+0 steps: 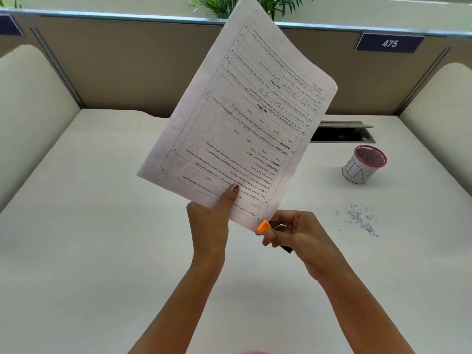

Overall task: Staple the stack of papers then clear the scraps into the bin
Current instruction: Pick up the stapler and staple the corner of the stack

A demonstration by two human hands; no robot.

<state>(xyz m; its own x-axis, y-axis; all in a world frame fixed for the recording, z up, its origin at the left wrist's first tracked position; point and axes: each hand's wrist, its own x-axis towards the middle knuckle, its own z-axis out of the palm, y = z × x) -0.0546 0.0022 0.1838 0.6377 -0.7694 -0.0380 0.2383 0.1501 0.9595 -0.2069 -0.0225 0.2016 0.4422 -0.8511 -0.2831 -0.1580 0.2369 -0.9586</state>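
I am holding the papers (237, 111) tilted above the desk (102, 251), left hand (209, 223) pinching their lower edge. My right hand (296, 233), fingers curled, is gripping the stapler (264, 226) at their corner. Scraps (360, 219) are lying near the bin (364, 164).

Left hand (208, 221) holding up a stack of papers (237, 118) by its bottom edge, right hand (293, 235) squeezing an orange stapler (264, 226) on the corner, tiny scraps (360, 219) on the white desk (102, 226), little bin (364, 165) near them
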